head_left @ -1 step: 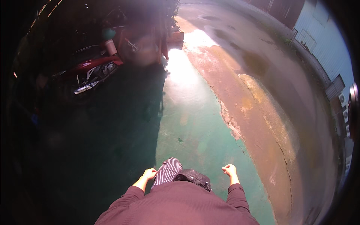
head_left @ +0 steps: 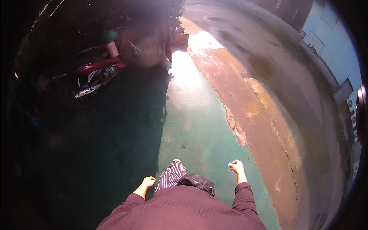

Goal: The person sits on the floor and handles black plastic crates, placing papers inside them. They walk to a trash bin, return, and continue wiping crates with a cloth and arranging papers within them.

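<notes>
A dark pouch-like item (head_left: 196, 183) is seen at the front of the body, set between the two hands and partly covered by the maroon top (head_left: 188, 209). Just to its left, a striped trouser leg (head_left: 171, 175) is stretched forward, with a pale shoe tip (head_left: 176, 160) shown at its end. The left hand (head_left: 148, 181) is held just beside this leg, its fingers curled inward; whether the fabric is touched cannot be told. The right hand (head_left: 236, 166) is raised apart from the body over the green floor (head_left: 195, 134), its fingers bent in toward the thumb. Whether anything is pinched in either hand cannot be made out.

The floor is split by a straight shadow edge, with the left part darkened. On the right it is bordered by a crumbled, cracked edge, beyond which a brown concrete strip (head_left: 264, 149) is seen. At upper left, a red motorcycle (head_left: 94, 69) is parked in shade, with a pinkish cylinder (head_left: 112, 50) and a teal rounded object (head_left: 110, 35) seen near it. Farther off at upper right, the yard is bounded by a pale blue corrugated wall (head_left: 331, 46).
</notes>
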A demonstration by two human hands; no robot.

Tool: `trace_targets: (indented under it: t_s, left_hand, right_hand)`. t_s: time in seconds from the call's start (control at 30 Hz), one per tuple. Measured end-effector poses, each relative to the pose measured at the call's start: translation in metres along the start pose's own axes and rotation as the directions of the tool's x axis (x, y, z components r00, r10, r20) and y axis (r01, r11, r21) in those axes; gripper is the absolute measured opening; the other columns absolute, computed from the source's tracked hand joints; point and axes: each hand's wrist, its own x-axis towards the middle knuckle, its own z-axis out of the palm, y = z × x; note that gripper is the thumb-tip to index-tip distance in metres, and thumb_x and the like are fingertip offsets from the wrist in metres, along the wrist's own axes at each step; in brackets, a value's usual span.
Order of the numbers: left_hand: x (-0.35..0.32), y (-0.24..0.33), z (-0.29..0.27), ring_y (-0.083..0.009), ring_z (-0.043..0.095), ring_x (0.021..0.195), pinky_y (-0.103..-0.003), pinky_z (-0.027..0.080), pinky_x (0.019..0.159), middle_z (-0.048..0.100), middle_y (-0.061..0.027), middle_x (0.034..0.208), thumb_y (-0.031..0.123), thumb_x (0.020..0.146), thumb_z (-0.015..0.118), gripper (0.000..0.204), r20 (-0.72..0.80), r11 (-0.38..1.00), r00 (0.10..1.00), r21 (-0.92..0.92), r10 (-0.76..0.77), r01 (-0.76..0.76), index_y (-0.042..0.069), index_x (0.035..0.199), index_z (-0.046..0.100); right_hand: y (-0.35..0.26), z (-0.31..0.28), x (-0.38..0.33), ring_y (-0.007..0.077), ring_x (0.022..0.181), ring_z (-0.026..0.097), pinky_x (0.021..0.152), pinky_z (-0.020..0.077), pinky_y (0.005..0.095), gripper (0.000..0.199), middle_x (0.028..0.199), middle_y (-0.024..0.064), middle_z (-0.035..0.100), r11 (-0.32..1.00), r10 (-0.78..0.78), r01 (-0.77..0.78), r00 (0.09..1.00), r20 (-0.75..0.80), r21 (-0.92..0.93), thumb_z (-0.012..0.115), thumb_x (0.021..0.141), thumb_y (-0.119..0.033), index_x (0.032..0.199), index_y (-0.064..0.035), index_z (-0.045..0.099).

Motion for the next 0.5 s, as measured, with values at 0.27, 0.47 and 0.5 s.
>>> trace_targets:
  t_s: [0.27,0.47,0.5]
  left_hand:
    - [0.166,0.146,-0.158,-0.0157,0.056,0.052,-0.035,0.046,0.052,0.058,-0.0049,0.059,0.014,0.075,0.054,0.013,0.099,0.942,0.94,-0.043,-0.326,0.332,0.006,0.069,0.062]
    - [0.436,0.462,-0.269,-0.0122,0.062,0.069,-0.027,0.049,0.067,0.066,-0.005,0.079,0.018,0.08,0.055,0.019,-0.165,0.968,0.983,-0.222,0.076,-0.113,0.009,0.093,0.066]
    - [0.483,0.51,-0.286,-0.0132,0.062,0.072,-0.028,0.049,0.068,0.066,-0.0056,0.081,0.018,0.081,0.055,0.02,-0.188,0.948,0.955,-0.18,0.229,-0.263,0.008,0.094,0.066]
  right_hand:
    - [-0.261,-0.079,0.324,0.0127,0.059,0.059,0.056,0.0473,0.0269,0.016,0.068,0.0047,0.062,0.778,-0.275,0.341,0.94,-0.201,0.528,0.069,0.075,-0.015,0.077,-0.0032,0.058]
    - [-0.21,-0.017,0.378,0.0125,0.053,0.06,0.047,0.0451,0.0271,0.016,0.066,0.0074,0.065,0.864,0.387,-0.389,0.919,0.072,0.32,0.076,0.064,-0.009,0.073,-0.0038,0.063]
    - [-0.23,-0.032,0.374,0.0134,0.051,0.06,0.046,0.0454,0.0261,0.015,0.067,0.0094,0.065,0.876,0.435,-0.448,0.894,0.106,0.179,0.075,0.065,-0.008,0.074,-0.0043,0.065]
